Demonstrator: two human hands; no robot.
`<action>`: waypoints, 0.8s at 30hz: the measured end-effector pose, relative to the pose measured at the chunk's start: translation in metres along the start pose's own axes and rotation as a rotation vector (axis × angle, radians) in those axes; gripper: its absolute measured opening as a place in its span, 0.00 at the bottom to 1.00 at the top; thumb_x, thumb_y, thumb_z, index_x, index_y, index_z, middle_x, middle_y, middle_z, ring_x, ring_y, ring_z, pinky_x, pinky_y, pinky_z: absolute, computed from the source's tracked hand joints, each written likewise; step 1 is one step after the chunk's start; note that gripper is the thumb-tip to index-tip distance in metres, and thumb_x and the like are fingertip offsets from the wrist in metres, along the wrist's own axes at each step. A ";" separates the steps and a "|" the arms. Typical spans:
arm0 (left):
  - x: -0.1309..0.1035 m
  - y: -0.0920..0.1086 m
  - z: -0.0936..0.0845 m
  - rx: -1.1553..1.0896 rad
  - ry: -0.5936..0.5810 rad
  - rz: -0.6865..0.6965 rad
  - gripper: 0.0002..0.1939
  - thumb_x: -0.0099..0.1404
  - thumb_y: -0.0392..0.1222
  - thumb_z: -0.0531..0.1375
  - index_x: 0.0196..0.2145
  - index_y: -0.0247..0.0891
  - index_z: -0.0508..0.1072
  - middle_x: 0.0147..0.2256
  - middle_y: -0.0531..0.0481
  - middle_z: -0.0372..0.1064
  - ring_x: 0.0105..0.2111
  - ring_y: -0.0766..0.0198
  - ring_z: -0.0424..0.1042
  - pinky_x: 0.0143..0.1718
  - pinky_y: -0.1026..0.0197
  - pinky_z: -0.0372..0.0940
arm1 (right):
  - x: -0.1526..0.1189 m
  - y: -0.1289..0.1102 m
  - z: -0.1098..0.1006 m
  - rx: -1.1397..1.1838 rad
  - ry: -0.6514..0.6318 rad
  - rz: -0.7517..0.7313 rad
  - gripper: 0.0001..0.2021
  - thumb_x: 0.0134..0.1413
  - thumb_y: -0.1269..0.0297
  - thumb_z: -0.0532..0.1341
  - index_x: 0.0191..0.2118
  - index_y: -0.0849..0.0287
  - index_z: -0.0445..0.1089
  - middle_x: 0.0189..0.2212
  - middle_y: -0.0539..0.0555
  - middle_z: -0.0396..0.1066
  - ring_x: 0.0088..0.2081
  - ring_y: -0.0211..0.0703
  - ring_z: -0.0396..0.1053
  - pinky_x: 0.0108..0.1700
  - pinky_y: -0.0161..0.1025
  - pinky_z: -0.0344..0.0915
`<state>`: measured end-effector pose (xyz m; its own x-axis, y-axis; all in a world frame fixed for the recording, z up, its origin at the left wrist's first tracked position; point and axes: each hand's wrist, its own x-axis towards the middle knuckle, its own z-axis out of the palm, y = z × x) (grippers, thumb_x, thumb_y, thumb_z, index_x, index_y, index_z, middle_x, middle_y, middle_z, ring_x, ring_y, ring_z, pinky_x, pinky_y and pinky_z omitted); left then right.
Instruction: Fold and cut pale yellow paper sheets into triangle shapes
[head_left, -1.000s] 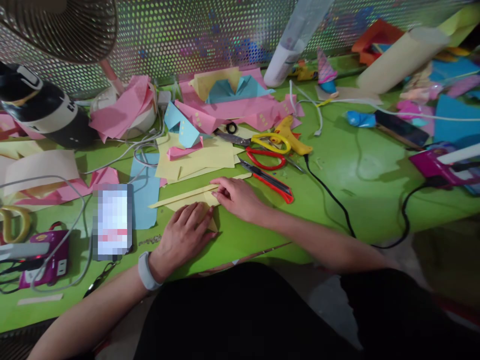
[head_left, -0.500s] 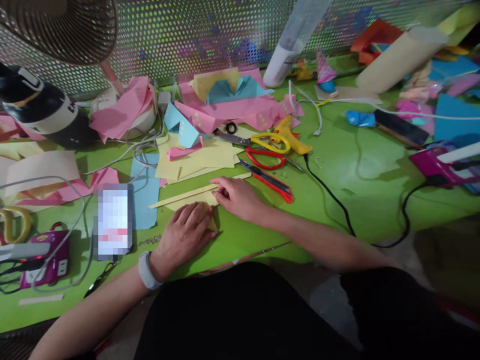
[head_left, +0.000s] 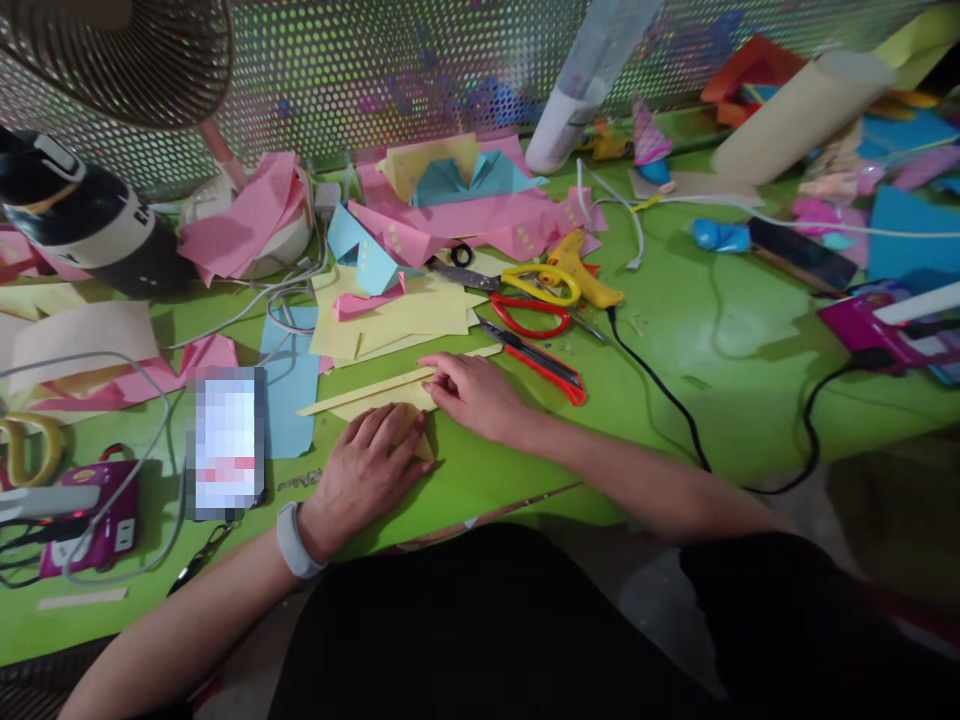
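A pale yellow sheet of paper (head_left: 373,389) lies on the green table in front of me, its far edge folded into a long narrow strip. My left hand (head_left: 367,468) rests flat on the near part of the sheet, fingers stretched out, covering much of it. At the right end of the fold, my right hand (head_left: 480,395) has its thumb and index finger closed on the paper edge, the other fingers curled. Just beyond the right hand lie a red utility knife (head_left: 547,372) and scissors (head_left: 465,277). Pale yellow sheets (head_left: 420,310) lie behind the fold.
A yellow glue gun (head_left: 581,275) with a black cord lies right of the scissors. Folded pink paper (head_left: 465,230) stands at the back. Left are a phone (head_left: 225,440), a blue sheet (head_left: 291,400), a purple power strip (head_left: 112,510), a dark bottle (head_left: 82,215) and a fan (head_left: 127,60).
Almost nothing differs. Both hands stay in the same place on the yellow paper; the right fingertips have shifted very slightly left.
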<state>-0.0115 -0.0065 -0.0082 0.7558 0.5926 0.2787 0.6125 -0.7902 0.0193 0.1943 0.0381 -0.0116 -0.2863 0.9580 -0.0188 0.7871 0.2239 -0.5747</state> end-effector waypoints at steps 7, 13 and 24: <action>0.000 0.000 0.000 -0.003 -0.002 -0.004 0.21 0.71 0.48 0.58 0.56 0.31 0.69 0.51 0.37 0.72 0.52 0.49 0.72 0.50 0.49 0.71 | 0.000 0.001 0.000 0.004 0.000 -0.012 0.14 0.62 0.69 0.62 0.53 0.60 0.70 0.32 0.51 0.75 0.33 0.40 0.72 0.43 0.43 0.66; 0.000 0.000 -0.002 -0.004 -0.016 -0.011 0.22 0.71 0.48 0.58 0.56 0.32 0.69 0.52 0.37 0.72 0.52 0.49 0.72 0.52 0.49 0.70 | 0.001 0.005 0.001 0.019 -0.010 -0.039 0.13 0.63 0.69 0.61 0.52 0.58 0.71 0.32 0.51 0.75 0.34 0.41 0.72 0.44 0.43 0.66; -0.002 -0.001 0.001 -0.026 -0.013 -0.038 0.26 0.71 0.52 0.57 0.58 0.29 0.68 0.53 0.36 0.71 0.53 0.48 0.71 0.52 0.49 0.69 | 0.001 0.001 -0.002 0.011 -0.013 -0.038 0.13 0.63 0.69 0.62 0.52 0.60 0.71 0.33 0.52 0.76 0.35 0.40 0.72 0.45 0.43 0.67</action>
<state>-0.0131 -0.0064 -0.0096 0.7354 0.6238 0.2645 0.6344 -0.7711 0.0547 0.1958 0.0393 -0.0108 -0.3231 0.9463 -0.0073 0.7697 0.2583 -0.5839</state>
